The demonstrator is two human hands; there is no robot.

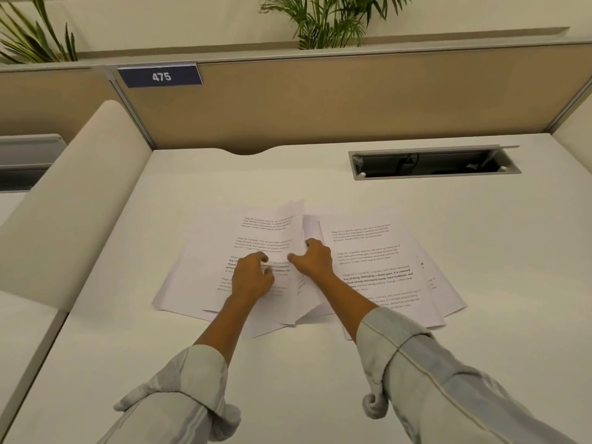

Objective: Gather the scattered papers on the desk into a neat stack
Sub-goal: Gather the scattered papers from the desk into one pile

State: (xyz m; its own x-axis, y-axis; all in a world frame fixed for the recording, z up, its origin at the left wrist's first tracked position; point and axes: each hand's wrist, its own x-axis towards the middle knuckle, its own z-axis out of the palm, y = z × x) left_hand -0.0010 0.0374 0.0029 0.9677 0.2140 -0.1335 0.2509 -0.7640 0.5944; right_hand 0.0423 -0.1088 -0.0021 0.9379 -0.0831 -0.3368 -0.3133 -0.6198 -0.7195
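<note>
Several white printed sheets lie fanned and overlapping in the middle of the white desk [320, 379]. One group spreads to the left [198, 251], another to the right [384, 270]. Between them a sheet [272, 232] is lifted and bent, its right edge curling up. My left hand [251, 278] rests on the lower part of this sheet with fingers curled, pressing it down. My right hand [312, 256] pinches the raised right edge of the same sheet between thumb and fingers.
A rounded cream partition [73, 200] borders the desk on the left. A tan divider panel [320, 100] with a "475" label [160, 76] stands behind. An open cable tray [432, 165] is sunk into the desk at the back right. Plants [323, 20] rise behind the divider.
</note>
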